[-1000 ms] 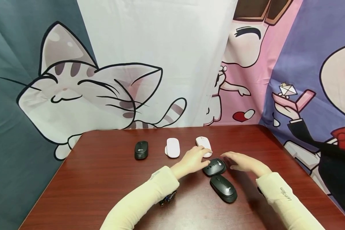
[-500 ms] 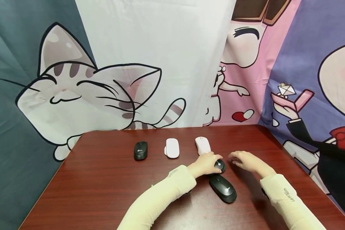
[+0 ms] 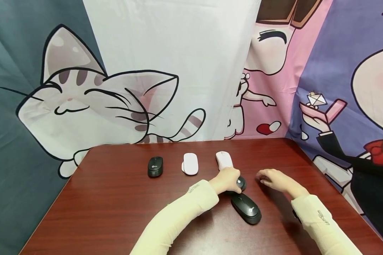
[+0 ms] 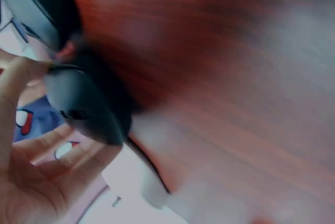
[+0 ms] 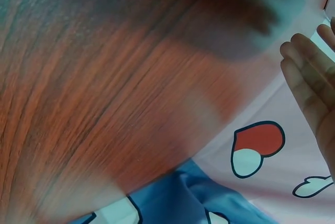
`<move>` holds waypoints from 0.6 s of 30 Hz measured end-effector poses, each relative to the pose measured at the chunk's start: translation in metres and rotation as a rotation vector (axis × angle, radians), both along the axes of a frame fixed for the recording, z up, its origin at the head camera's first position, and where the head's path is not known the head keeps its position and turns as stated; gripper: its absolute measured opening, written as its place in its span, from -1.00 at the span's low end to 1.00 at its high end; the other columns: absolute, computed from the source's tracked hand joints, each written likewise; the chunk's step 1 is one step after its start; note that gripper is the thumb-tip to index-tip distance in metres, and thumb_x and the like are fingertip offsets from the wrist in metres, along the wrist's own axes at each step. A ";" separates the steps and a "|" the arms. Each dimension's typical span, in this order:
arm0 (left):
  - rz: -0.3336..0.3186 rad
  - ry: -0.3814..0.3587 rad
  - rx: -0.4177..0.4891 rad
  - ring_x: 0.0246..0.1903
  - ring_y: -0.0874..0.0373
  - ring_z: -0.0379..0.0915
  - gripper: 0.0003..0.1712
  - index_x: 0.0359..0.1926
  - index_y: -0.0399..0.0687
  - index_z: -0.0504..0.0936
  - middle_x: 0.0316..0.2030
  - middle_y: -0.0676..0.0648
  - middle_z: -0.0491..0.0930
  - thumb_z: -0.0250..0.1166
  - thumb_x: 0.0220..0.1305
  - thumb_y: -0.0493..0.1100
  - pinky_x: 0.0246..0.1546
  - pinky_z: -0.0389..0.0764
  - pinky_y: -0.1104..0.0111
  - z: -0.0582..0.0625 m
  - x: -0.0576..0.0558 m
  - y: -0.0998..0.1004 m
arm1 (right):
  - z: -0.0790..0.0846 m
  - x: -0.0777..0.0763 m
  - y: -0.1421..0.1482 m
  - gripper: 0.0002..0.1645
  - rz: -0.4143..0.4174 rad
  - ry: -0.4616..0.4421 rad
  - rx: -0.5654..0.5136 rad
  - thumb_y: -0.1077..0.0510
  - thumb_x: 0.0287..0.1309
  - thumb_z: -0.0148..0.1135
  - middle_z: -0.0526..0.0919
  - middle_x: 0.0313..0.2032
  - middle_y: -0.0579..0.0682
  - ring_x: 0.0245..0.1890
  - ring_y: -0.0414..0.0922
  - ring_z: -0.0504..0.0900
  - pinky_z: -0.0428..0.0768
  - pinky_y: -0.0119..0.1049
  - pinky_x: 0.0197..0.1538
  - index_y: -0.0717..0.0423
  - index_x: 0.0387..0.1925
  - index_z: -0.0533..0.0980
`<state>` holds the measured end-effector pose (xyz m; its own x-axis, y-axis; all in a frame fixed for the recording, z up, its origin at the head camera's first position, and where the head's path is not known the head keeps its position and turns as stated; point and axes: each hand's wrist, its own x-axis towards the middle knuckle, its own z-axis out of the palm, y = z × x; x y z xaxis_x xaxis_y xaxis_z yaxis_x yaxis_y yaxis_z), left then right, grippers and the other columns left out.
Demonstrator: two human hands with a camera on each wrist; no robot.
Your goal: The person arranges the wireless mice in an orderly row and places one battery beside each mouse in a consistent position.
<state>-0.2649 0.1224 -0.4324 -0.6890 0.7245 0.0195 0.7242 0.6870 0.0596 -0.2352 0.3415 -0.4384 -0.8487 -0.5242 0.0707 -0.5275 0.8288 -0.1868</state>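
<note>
Head: left hand (image 3: 227, 179) curled round the held mouse (image 3: 241, 184), right of table (image 3: 115, 205) centre; black mouse (image 3: 246, 209) just nearer, white mouse (image 3: 224, 160) just beyond. Right hand (image 3: 276, 180) to the right, empty.

Left wrist: thumb and fingers straddle held mouse; whether lifted, can't tell.

Right wrist: fingers relaxed, nearly straight.

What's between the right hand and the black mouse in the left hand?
In the head view, only bare tabletop shows between the right hand and the black mouse held in the left hand.
</note>
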 end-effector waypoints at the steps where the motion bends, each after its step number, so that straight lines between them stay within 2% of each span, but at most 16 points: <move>1: -0.016 0.007 -0.008 -0.55 0.30 0.37 -0.64 -0.53 0.05 0.46 -0.59 0.15 0.47 0.39 -0.30 0.11 -0.55 0.34 0.50 -0.001 -0.002 -0.003 | 0.000 0.000 0.000 -0.83 0.005 -0.001 -0.005 0.31 -0.05 0.17 0.60 -0.39 -0.05 -0.35 -0.12 0.55 0.51 -0.18 -0.23 0.20 -0.31 0.51; 4: -0.077 0.033 -0.048 -0.49 0.29 0.41 -0.59 -0.46 0.03 0.48 -0.53 0.14 0.50 0.39 -0.31 0.13 -0.47 0.39 0.48 -0.001 -0.007 -0.013 | 0.000 -0.001 0.001 -0.84 0.018 0.007 -0.011 0.31 -0.05 0.17 0.60 -0.40 -0.06 -0.36 -0.13 0.55 0.51 -0.17 -0.23 0.19 -0.32 0.52; 11: -0.296 0.049 -0.164 -0.29 0.30 0.44 -0.42 -0.11 0.04 0.47 -0.33 0.12 0.53 0.38 -0.27 0.06 -0.22 0.41 0.52 0.002 -0.012 -0.032 | 0.002 -0.001 -0.002 -0.83 0.014 0.000 0.001 0.30 -0.04 0.17 0.58 -0.38 -0.08 -0.35 -0.15 0.54 0.51 -0.17 -0.21 0.16 -0.31 0.52; 18: -0.382 0.026 -0.264 -0.17 0.30 0.40 -0.29 0.05 0.10 0.43 -0.15 0.08 0.47 0.39 -0.28 -0.10 -0.13 0.35 0.59 0.011 -0.014 -0.044 | 0.005 0.000 -0.012 -0.81 0.050 0.011 -0.001 0.30 -0.05 0.19 0.57 -0.40 -0.08 -0.39 -0.17 0.53 0.51 -0.21 -0.26 0.16 -0.29 0.51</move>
<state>-0.2792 0.0785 -0.4213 -0.3733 0.9089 -0.1860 0.9273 0.3598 -0.1029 -0.2350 0.3290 -0.4331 -0.8205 -0.5660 0.0803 -0.5703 0.8011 -0.1814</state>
